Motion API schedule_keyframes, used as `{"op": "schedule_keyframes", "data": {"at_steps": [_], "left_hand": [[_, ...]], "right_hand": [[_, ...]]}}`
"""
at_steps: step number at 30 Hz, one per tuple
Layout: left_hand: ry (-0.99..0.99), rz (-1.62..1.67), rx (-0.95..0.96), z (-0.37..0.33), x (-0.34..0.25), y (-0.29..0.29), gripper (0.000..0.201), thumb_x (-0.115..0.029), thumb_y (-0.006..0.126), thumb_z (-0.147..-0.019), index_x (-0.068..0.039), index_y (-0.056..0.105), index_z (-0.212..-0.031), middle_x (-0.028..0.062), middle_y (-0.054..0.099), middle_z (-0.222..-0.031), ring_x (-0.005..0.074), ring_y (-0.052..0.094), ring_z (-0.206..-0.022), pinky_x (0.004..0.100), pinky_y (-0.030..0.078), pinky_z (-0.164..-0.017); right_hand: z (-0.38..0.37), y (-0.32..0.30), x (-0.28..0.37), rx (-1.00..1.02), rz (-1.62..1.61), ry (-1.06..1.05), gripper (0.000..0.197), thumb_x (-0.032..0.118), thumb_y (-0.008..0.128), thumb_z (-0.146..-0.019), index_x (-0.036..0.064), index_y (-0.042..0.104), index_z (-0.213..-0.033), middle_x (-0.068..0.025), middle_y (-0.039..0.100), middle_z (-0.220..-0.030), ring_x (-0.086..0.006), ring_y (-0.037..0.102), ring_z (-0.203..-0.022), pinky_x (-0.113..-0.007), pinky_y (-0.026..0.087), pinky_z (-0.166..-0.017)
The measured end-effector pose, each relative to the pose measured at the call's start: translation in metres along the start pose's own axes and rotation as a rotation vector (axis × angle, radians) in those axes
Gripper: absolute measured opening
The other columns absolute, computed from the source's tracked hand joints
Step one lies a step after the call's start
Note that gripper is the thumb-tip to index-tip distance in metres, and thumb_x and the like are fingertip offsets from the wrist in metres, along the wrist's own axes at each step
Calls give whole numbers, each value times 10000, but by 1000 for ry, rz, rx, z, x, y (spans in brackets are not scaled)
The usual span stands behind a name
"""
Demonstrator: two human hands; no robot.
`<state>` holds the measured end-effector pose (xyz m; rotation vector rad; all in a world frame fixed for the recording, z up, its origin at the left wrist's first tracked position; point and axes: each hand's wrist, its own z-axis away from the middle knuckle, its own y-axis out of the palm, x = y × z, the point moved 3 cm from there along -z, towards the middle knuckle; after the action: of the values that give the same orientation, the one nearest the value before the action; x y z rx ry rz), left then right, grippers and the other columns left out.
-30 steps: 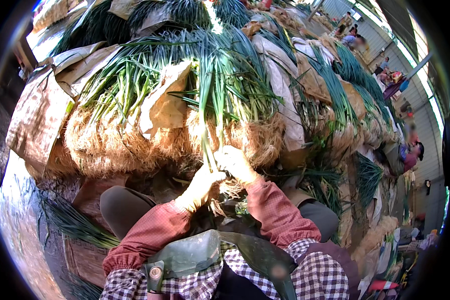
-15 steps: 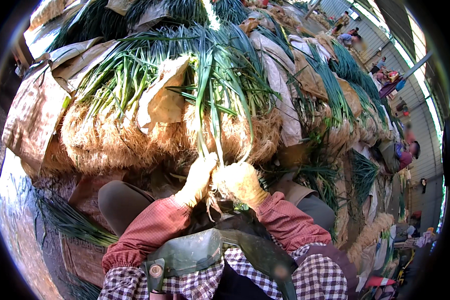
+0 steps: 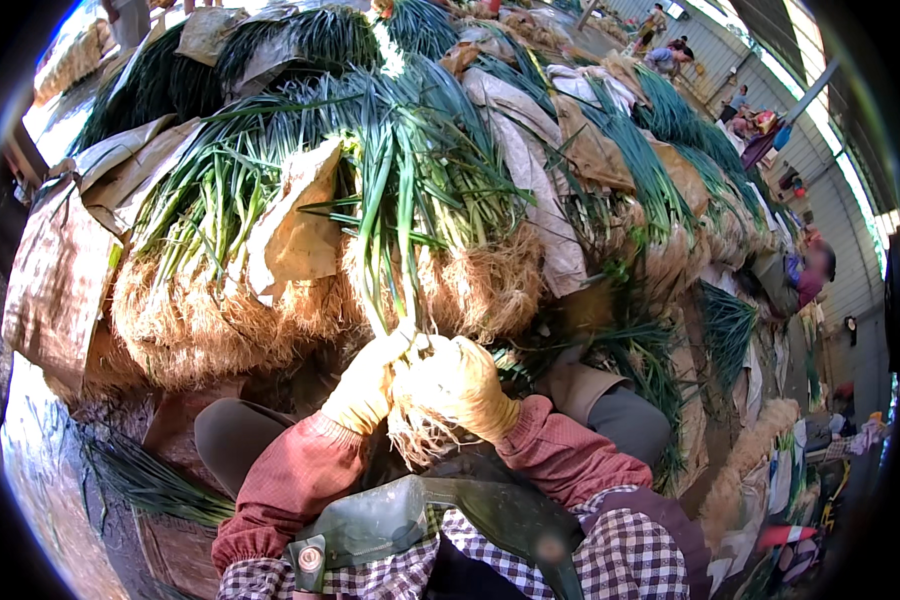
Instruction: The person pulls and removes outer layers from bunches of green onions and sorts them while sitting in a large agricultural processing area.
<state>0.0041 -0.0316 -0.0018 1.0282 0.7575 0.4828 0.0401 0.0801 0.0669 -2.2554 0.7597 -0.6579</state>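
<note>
Both my hands wear pale yellow gloves and meet in front of my lap. My left hand is closed around the white stems of a few green onions, whose long leaves reach up over the pile. My right hand is closed against the same stems, pressing from the other side. Below the gloves a tangle of pale roots hangs down. Just beyond stands a big heap of green onions, with its root ends facing me. My fingertips are partly hidden.
Brown paper sheets and a whitish sack lie over the heap. Loose green onions lie on the ground left of my knee. More bundles are at the right. Other people sit farther right.
My hands have drawn slightly toward me with the green onions, and more of the roots shows below the gloves. The whole view has shifted a little.
</note>
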Motion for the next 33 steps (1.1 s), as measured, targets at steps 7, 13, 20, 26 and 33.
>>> {"op": "schedule_keyframes", "data": {"at_steps": [7,13,20,26,33], "left_hand": [[62,134,114,4,-12,29,352,-138,500,-845,35,465,-1150,165,564,-1066,240,559,-953,334,460,-847],[111,-50,124,-1,-3,28,320,-23,520,-783,38,478,-1094,136,576,-1024,206,555,-949,307,436,-870],[132,-247,-24,-23,4,-23,195,-17,542,-789,-1,508,-981,94,587,-781,180,590,-685,311,501,-620],[202,-309,-32,5,-19,6,169,-142,573,-831,-34,558,-960,18,517,-667,127,503,-531,244,442,-475],[132,-232,-322,3,-23,12,227,-259,625,-820,-133,437,-802,-19,419,-578,95,408,-469,221,322,-392]], "right_hand": [[-2,7,-19,-195,-350,383,70,0,581,-770,27,557,-830,-100,598,-794,-210,574,-634,-291,470,-579],[30,20,-28,-368,-531,676,77,-33,528,-818,-15,569,-880,-65,579,-770,-143,545,-688,-239,444,-633],[9,-11,-7,-290,-808,687,167,44,423,-890,-7,577,-849,-56,586,-761,-107,555,-658,-239,459,-607],[39,-182,-145,-1241,-694,603,232,199,439,-914,19,558,-999,-100,572,-975,-171,539,-841,-296,463,-779],[47,-70,-182,-100,1,932,504,228,633,-794,7,450,-1209,-160,521,-1169,-250,522,-1052,-323,410,-900]]}}
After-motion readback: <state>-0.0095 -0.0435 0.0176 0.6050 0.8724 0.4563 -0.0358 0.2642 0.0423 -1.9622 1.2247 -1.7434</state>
